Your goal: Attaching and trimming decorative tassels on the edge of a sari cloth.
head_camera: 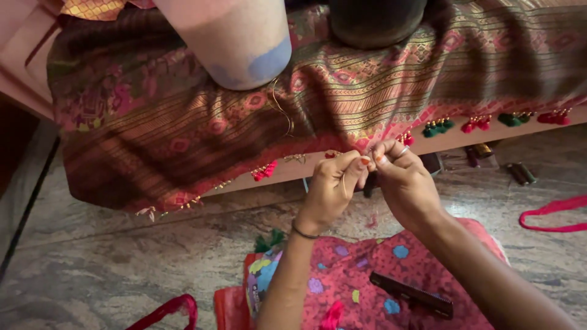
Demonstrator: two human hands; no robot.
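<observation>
A maroon and gold patterned cloth [183, 128] hangs over a low board, its lower edge set with red tassels [264, 170] and green tassels [438, 126]. My left hand [333, 186] and my right hand [403, 180] meet at that edge near the middle. Both have fingertips pinched together on the cloth's fringe, where a thin golden thread [282, 110] loops down over the cloth. Whether a needle sits between the fingers is hidden. A dark bangle circles my left wrist and a ring is on my right hand.
A pale cylinder [235, 40] and a dark round pot [374, 21] weigh the cloth down on top. A black comb [411, 294] lies on my pink patterned lap. Thread spools [520, 173] and a pink cord [553, 211] rest on the stone floor.
</observation>
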